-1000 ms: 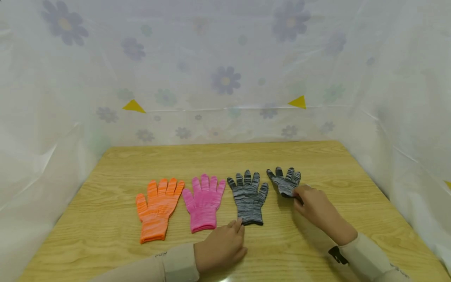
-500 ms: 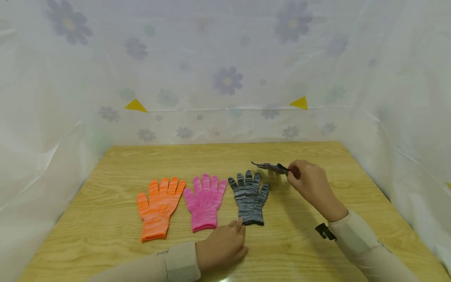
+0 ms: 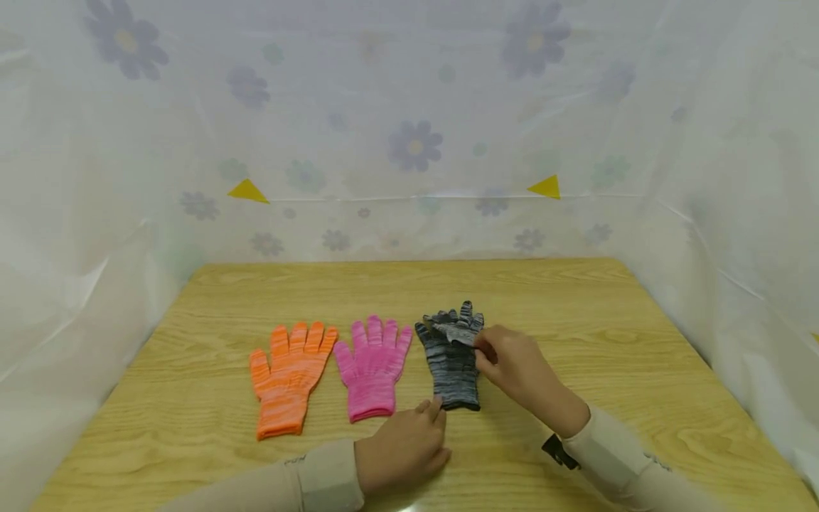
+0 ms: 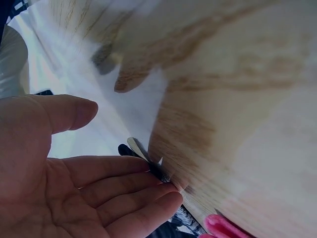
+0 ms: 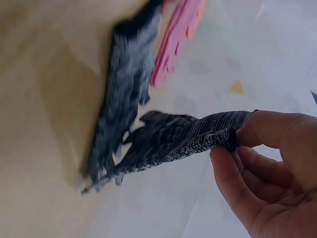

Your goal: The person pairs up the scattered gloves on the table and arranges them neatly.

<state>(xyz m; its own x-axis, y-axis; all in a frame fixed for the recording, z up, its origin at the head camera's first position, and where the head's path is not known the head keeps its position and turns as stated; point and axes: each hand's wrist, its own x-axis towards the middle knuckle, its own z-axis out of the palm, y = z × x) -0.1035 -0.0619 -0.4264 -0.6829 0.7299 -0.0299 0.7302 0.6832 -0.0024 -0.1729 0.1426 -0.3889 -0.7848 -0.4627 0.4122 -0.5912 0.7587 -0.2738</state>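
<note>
My right hand point(image 3: 527, 373) pinches the cuff of a black-and-grey knit glove point(image 3: 462, 333) between thumb and fingers. In the right wrist view this held glove point(image 5: 183, 136) slants down, its finger ends reaching those of a matching grey glove point(image 5: 124, 74). That second glove lies flat on the table, its upper part partly hidden by the held one in the head view. My left hand point(image 3: 406, 448) rests with its fingertips at the lying glove's cuff. Straight fingers and a thumb held apart show on the left hand point(image 4: 99, 193) in the left wrist view.
A pink glove point(image 3: 374, 373) and an orange glove point(image 3: 284, 384) lie flat to the left on the wooden table point(image 3: 576, 306). Pale flowered sheeting point(image 3: 333, 128) rises behind and at both sides, bearing yellow triangles point(image 3: 248, 190).
My right hand has lifted the far-right grey glove off the table and carried it left over the other grey glove. The left hand stays put.
</note>
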